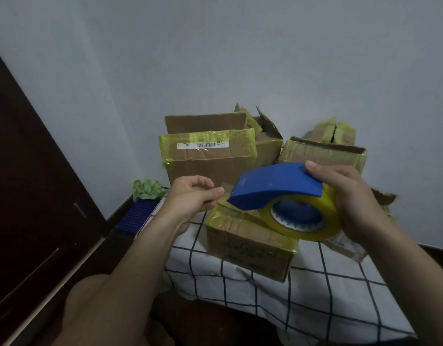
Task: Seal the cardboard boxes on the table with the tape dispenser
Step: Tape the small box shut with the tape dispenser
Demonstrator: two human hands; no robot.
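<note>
My right hand (350,196) grips a blue tape dispenser (275,186) with a yellowish tape roll (302,221), holding it in the air above a small cardboard box (250,243) at the table's front. My left hand (193,196) is just left of the dispenser's mouth, thumb and fingers pinched together on the clear tape end. A larger box with a barcode label (208,156) stands behind, its flaps up. Another open box (322,151) sits at the back right, partly hidden by my right hand.
The table carries a white cloth with a dark grid (315,290). More taped boxes (265,136) crowd the back by the grey wall. A blue plastic crate (135,216) and green crumpled material (148,188) lie left of the table, beside a dark wooden door (28,183).
</note>
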